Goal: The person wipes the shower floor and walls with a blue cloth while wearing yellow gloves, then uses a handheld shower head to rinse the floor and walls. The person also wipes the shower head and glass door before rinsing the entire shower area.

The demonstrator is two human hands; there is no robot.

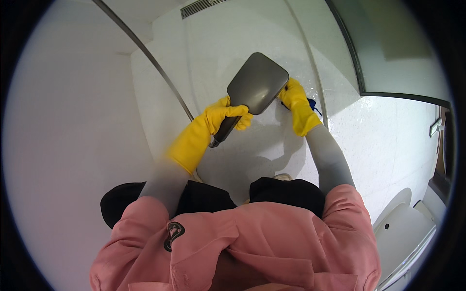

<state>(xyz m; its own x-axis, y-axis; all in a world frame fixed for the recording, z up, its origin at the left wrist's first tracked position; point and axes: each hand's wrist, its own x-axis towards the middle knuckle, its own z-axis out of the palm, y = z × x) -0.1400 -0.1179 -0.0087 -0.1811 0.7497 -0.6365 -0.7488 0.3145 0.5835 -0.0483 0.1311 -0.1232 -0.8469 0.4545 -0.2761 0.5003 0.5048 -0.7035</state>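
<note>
A grey hand shower with a broad rectangular head (257,83) is before me, its smooth back towards the camera. My left hand (227,115), in a yellow rubber glove, is closed around its dark handle (226,130). My right hand (294,96), gloved alike, is at the head's right edge; its fingertips are partly hidden behind the head. A dark blue thing (312,104), perhaps a cloth, shows beneath and beside my right hand, and whether that hand grips it is unclear. The shower's spray side is hidden.
A metal hose or rail (145,51) runs from the upper left towards the handle. Wet, pale floor (251,149) lies below, with a raised strip (316,69) at the right. A dark-framed glass panel (397,47) stands upper right, a vent grille (202,7) at the top, a white basin or toilet (398,232) lower right.
</note>
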